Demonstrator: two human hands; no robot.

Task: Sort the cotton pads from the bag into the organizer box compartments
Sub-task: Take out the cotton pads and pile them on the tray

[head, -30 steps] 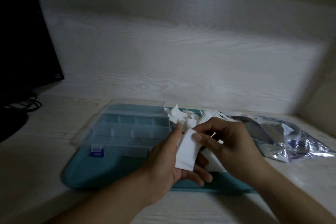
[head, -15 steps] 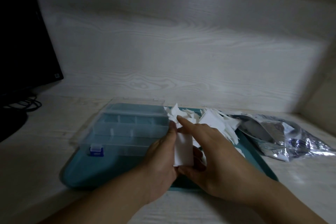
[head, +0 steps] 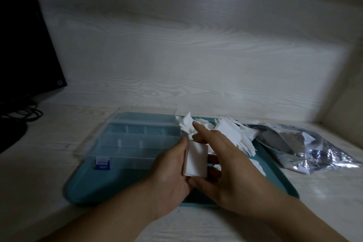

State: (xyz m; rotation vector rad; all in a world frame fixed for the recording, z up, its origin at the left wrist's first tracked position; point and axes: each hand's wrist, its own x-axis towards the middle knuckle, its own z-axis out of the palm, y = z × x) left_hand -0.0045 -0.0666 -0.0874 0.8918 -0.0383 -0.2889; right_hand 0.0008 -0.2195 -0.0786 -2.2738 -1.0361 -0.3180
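L hand (head: 169, 167) grips a small stack of pads (head: 195, 160) above the tray (head: 121, 184); R hand (head: 225, 165) pinches it top & bottom, squaring edges. Organizer box (head: 135, 139) sits just left, looks shut. Best tidy stack first, then open lid.

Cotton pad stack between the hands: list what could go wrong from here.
1. The stack of cotton pads is only squared between the left hand and right hand; loosening the grip could fan it out over the teal tray.
2. The organizer box looks closed, blue latch down, so it may need a free hand first.
3. The loose pad pile sits just behind the right hand and may get scattered.
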